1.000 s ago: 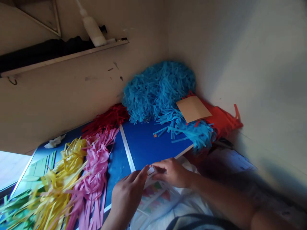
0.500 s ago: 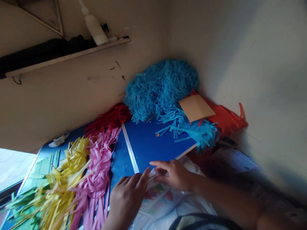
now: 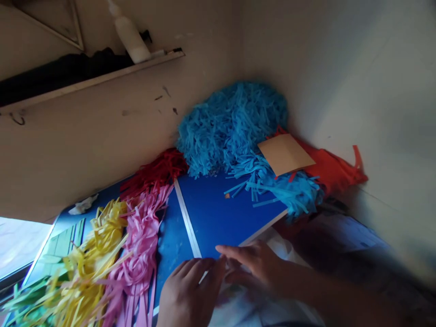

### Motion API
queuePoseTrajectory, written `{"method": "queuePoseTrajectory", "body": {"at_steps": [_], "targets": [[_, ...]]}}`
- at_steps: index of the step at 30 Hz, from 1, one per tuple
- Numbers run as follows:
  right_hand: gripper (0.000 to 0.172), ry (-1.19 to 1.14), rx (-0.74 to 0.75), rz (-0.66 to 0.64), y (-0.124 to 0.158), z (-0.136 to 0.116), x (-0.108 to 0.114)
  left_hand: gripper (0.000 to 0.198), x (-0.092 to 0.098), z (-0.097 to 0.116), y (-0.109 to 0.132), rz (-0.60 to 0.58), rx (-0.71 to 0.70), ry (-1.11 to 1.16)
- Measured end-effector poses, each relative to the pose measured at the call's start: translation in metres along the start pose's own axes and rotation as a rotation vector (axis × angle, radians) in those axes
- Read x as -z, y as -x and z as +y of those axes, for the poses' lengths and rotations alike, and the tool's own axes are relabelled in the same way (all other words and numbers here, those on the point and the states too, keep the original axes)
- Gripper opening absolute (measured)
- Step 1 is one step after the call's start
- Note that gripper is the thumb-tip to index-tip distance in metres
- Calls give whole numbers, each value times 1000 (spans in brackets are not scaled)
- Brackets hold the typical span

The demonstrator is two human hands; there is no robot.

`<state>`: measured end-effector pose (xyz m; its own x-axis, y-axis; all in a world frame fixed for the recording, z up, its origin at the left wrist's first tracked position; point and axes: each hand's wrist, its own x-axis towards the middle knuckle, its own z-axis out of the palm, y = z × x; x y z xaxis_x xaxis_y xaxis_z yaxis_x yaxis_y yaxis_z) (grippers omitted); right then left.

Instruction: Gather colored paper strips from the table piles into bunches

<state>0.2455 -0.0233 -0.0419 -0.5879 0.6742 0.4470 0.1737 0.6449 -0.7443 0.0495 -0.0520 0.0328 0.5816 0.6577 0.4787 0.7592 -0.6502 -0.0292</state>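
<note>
At the table's near edge, a pale, see-through plastic bag lies across my lap, blurred. My left hand has its fingers curled and its thumb pressed on the edge of the bag. Close beside it, my right hand pinches the same edge, its index finger stretched toward the left thumb. The fingertips of both hands nearly meet. To the left of my hands lies a heap of pink paper strips, with yellow strips and green strips beyond it.
The blue table carries a large blue fringed pile in the corner. Dark red strips lie left of it. Right of it, a tan card rests on orange-red fringe. A white bottle stands on the wall shelf.
My hands have moved slightly down and to the right in view, and closer together. The bag shows less and is more blurred. The camera view has shifted slightly.
</note>
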Motion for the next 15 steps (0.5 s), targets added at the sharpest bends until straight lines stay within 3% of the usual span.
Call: {"method": "queuePoseTrajectory", "body": {"at_steps": [4,8,15], "targets": [[42,-30,47,24,-1,1,4,28,-1,0,9,-43,-39,37],[27,-60,-2,26,-2,4,13,29,-4,-7,31,-62,-17,12],[21,-162,-196,163,-7,18,6,22,-43,-26,68,187,197,195]]}}
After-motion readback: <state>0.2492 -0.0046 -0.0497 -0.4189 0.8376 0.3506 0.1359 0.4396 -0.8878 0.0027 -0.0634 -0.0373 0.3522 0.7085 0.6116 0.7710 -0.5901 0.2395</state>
